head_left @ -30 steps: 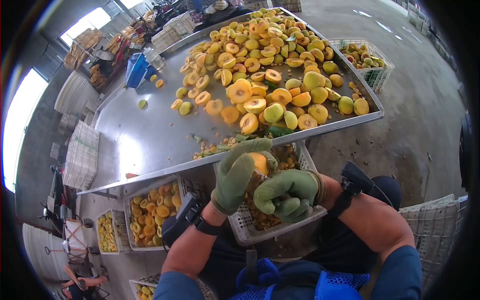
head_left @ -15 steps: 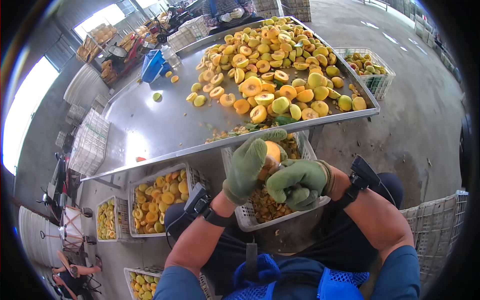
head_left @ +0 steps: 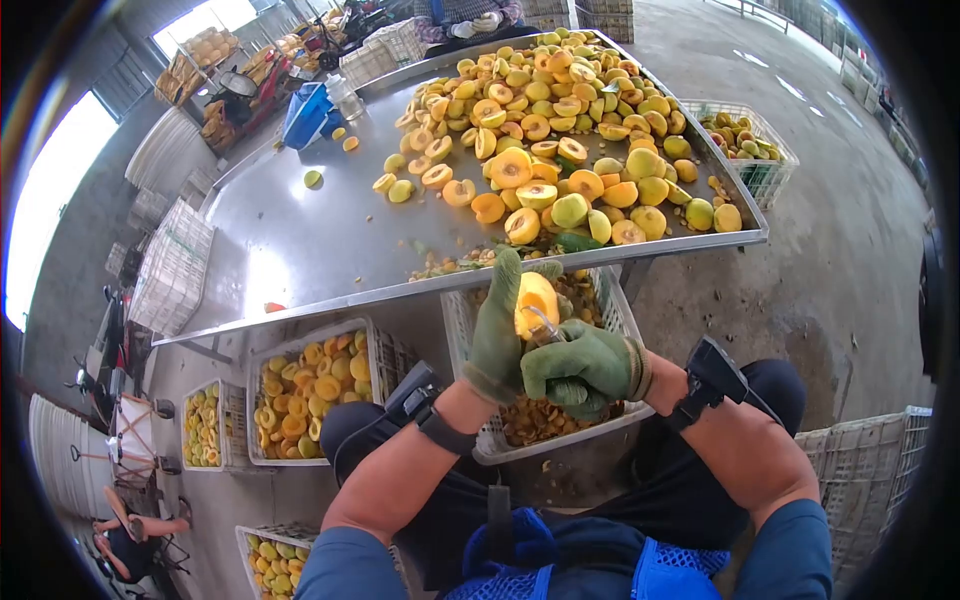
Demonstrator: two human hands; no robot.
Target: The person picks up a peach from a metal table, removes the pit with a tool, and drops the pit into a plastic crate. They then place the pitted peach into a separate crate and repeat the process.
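My left hand (head_left: 497,335), in a green work glove, holds a yellow peach half (head_left: 537,300) with its cut face toward the right. In the other green glove, my right hand (head_left: 583,365) is closed round a pitting tool (head_left: 545,325), whose curved metal end touches the cut flesh. The tool's handle is hidden in the fist. Both hands are over a white crate (head_left: 488,445) of pits and scraps, just in front of the steel table (head_left: 330,255). Halved peaches (head_left: 510,168) are heaped on that table, with leaves and scraps along its near edge.
Crates of peach halves (head_left: 320,385) stand on the floor to the left, with another at the lower left. A crate of peaches (head_left: 745,140) is beyond the table's right edge. A blue container (head_left: 308,115) lies on the table. Across it sits a person with gloved hands (head_left: 475,25).
My left hand has turned, so the peach's cut face now shows. The tool's metal end has come into view against it, and my right hand has shifted slightly left.
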